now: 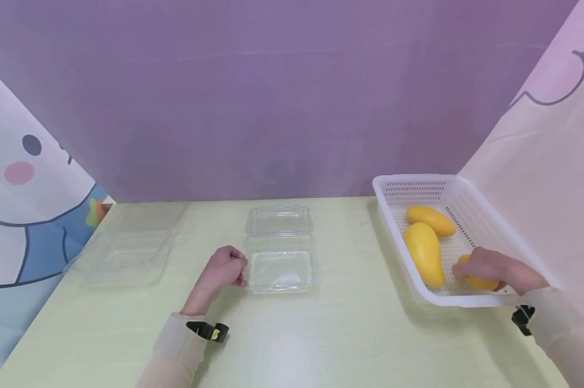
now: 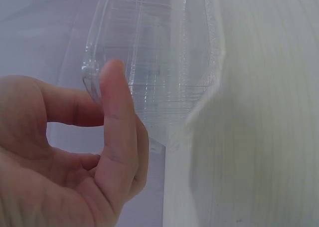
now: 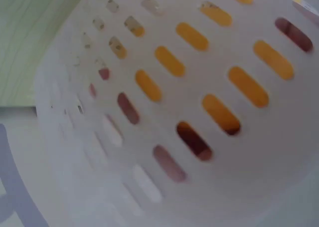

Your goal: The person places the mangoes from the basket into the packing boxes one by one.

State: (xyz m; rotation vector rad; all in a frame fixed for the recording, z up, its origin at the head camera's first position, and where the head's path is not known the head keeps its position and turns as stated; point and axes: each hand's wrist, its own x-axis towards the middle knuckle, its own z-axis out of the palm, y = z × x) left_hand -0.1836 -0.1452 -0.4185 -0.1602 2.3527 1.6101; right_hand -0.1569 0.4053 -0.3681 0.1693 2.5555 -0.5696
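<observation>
My left hand (image 1: 224, 267) is at the left edge of an opened clear plastic clamshell box (image 1: 282, 270), whose lid lies folded back. In the left wrist view, thumb and fingers (image 2: 119, 137) pinch the rim of that box (image 2: 159, 52). Inside a white slotted basket (image 1: 398, 269), my right hand (image 1: 502, 269) grips a yellow mango (image 1: 481, 283) from above, partly covering it. Two more mangoes lie to its left, a large one (image 1: 424, 253) and a smaller one (image 1: 431, 220). The basket wall (image 3: 164, 117) fills the right wrist view, with yellow showing through its slots.
More clear plastic clamshell packaging (image 1: 126, 248) lies opened at the table's left. A purple cloth backdrop (image 1: 272, 108) stands behind the pale wooden table (image 1: 292, 345), with printed cloths on both sides. The basket sits close to the right-hand cloth.
</observation>
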